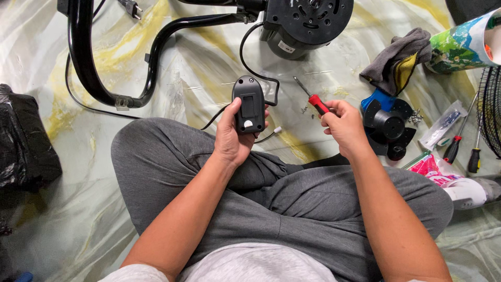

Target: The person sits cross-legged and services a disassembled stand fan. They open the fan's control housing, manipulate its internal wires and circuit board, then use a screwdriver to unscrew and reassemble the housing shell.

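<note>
1. The left hand (233, 137) wraps around a small black box (249, 104), above the knee.
2. The right hand (343, 125) pinches a red screwdriver (312, 99), just beside the box.

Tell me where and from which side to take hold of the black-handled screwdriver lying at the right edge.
Probably the black-handled screwdriver is best taken by its thick black grip, coming from above: it lies flat on the sheet with the thin shaft pointing away, beside a red-handled screwdriver.
</note>
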`<state>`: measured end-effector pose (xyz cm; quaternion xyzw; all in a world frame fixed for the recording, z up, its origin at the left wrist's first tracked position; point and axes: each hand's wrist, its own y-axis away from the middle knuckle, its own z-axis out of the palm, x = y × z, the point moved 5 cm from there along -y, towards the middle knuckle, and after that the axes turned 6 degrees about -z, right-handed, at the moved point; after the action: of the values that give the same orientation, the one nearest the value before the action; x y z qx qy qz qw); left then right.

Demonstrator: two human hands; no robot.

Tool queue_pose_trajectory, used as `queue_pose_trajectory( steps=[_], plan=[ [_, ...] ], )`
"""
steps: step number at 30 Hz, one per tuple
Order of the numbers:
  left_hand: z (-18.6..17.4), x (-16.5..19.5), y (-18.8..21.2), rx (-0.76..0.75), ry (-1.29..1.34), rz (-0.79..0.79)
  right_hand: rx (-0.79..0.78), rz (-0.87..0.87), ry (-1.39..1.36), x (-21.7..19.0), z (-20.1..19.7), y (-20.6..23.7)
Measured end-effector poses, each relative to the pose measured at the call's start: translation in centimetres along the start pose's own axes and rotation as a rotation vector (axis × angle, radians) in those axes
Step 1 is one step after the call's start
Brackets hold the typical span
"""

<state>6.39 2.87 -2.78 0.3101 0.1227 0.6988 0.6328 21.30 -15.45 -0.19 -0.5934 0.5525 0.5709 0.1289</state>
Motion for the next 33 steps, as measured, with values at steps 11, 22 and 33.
queue_pose_trajectory(
  steps=[11, 22, 33],
  plan=[
    [0.0, 0.0, 0.1, -0.073, 0.081, -0.055, 0.316, -0.254, 0.751, -1.4, -1.5, -1.0],
    [0.5, -0.8, 0.4, -0.037, -0.118, -0.162, 0.339, -0.095, 0.957, -2.4, -0.1, -0.3],
    [0.6, -1.0, 0.0, -0.098, -0.11, -0.107, 0.188, -0.404, 1.051, -2.6, 3.2, 0.7]
  ],
)
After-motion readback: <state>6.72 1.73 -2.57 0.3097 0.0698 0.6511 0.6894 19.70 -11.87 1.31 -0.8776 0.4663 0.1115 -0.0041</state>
